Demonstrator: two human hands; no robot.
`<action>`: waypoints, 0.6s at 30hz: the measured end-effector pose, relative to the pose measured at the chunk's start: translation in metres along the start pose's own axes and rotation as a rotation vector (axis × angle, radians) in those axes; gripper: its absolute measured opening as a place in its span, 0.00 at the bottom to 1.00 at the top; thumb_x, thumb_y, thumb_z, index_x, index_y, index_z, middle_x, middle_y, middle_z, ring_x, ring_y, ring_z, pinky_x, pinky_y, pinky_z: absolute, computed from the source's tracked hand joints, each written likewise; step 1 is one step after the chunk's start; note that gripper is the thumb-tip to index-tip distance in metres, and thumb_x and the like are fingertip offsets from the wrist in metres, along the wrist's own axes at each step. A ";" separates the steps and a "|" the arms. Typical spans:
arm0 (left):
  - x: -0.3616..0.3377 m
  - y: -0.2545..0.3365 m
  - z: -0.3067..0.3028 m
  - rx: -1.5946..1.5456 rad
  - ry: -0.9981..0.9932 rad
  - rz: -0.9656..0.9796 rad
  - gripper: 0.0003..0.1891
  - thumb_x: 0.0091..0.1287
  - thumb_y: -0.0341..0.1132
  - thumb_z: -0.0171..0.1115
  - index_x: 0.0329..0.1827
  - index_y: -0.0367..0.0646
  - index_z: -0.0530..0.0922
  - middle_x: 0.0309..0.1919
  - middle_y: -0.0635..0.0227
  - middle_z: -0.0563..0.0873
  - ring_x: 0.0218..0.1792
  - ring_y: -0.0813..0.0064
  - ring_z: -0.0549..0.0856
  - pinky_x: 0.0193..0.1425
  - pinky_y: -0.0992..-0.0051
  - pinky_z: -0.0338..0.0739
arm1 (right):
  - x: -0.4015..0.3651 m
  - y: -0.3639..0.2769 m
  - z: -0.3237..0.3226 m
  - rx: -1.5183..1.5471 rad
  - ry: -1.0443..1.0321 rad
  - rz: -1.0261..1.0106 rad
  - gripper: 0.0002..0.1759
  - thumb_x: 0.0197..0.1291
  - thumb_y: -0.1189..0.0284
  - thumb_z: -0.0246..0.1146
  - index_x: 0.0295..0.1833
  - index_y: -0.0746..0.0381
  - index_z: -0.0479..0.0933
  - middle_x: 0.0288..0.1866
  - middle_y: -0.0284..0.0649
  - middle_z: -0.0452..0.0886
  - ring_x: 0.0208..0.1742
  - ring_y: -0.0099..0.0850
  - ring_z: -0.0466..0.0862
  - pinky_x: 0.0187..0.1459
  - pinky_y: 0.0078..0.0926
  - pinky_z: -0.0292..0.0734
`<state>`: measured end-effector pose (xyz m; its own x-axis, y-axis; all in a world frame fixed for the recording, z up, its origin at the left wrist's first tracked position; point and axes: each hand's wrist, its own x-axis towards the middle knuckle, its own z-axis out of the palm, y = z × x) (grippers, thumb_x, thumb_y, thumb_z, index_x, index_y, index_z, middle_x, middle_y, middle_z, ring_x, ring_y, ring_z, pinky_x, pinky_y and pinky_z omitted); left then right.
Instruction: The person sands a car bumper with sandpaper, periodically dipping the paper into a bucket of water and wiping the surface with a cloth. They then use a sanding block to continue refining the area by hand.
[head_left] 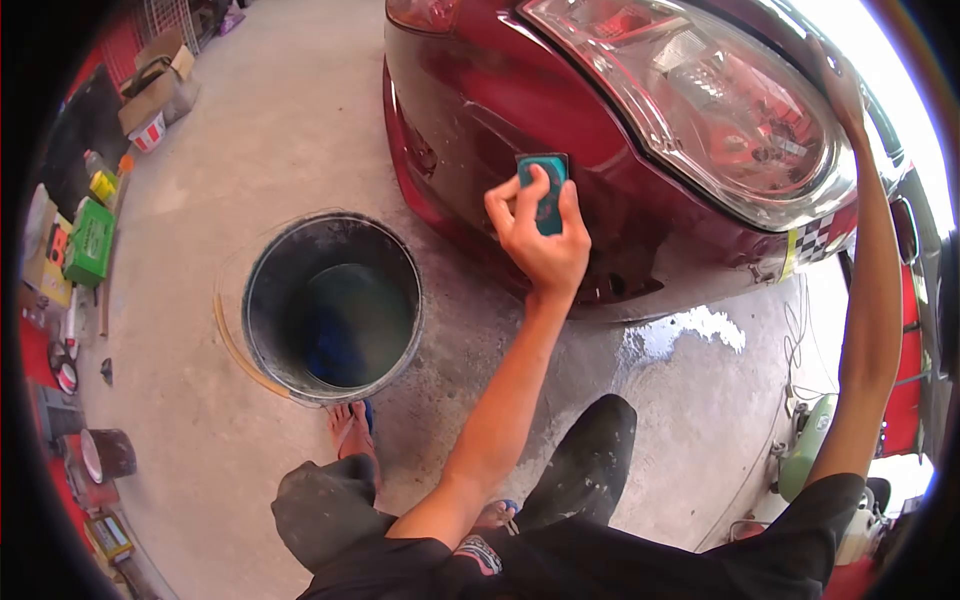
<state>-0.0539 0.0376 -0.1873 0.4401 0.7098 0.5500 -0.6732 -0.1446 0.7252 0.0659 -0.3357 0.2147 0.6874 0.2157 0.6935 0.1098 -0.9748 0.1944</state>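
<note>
My left hand (545,230) is closed on a teal sanding block (550,212), with a thin dark sheet, apparently sandpaper, showing at its top edge. The block is against the dark red car bumper (480,110), left of and below the headlight (720,110). My right hand (840,85) rests with fingers stretched out on the car's edge at the headlight's far right side. To the left of my left arm, a black bucket (262,345) stands on the floor, holding cloudy water and something blue under the surface.
Wet patches (680,335) lie on the concrete floor under the bumper. Along the left wall stand a green box (90,242), a small dark pot (115,453) and cardboard (160,80). A green tank (808,445) and loose cables (795,340) are at the right.
</note>
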 end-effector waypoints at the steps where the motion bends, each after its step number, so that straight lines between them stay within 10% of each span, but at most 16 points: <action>1: 0.004 -0.005 0.000 0.010 0.010 -0.018 0.12 0.64 0.29 0.78 0.45 0.32 0.86 0.45 0.57 0.79 0.47 0.59 0.84 0.55 0.61 0.80 | -0.003 -0.004 0.001 0.035 0.001 0.004 0.38 0.78 0.39 0.56 0.72 0.60 0.83 0.70 0.47 0.86 0.72 0.40 0.82 0.77 0.38 0.68; 13: 0.047 -0.039 0.006 0.089 0.038 0.050 0.15 0.65 0.33 0.78 0.49 0.32 0.88 0.46 0.55 0.81 0.48 0.57 0.85 0.53 0.58 0.81 | -0.002 -0.023 -0.006 -0.086 0.072 -0.033 0.35 0.77 0.41 0.57 0.71 0.58 0.84 0.68 0.47 0.87 0.69 0.39 0.84 0.73 0.36 0.71; 15: 0.078 -0.033 0.004 0.194 0.018 -0.221 0.15 0.65 0.34 0.77 0.48 0.31 0.88 0.45 0.54 0.83 0.48 0.57 0.86 0.54 0.59 0.81 | -0.017 -0.035 -0.006 -0.010 0.112 0.030 0.32 0.76 0.45 0.59 0.68 0.59 0.85 0.63 0.46 0.89 0.63 0.38 0.86 0.69 0.35 0.75; 18: 0.038 -0.022 0.007 0.128 0.045 0.003 0.15 0.64 0.31 0.78 0.49 0.32 0.88 0.45 0.54 0.84 0.48 0.56 0.86 0.56 0.59 0.81 | -0.035 -0.091 -0.013 0.177 0.210 0.166 0.26 0.74 0.51 0.63 0.63 0.60 0.87 0.56 0.44 0.92 0.56 0.35 0.89 0.62 0.35 0.81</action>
<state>-0.0184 0.0622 -0.1793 0.4092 0.7388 0.5355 -0.5921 -0.2315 0.7719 0.0223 -0.2539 0.1816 0.5456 0.0425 0.8370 0.1444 -0.9885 -0.0440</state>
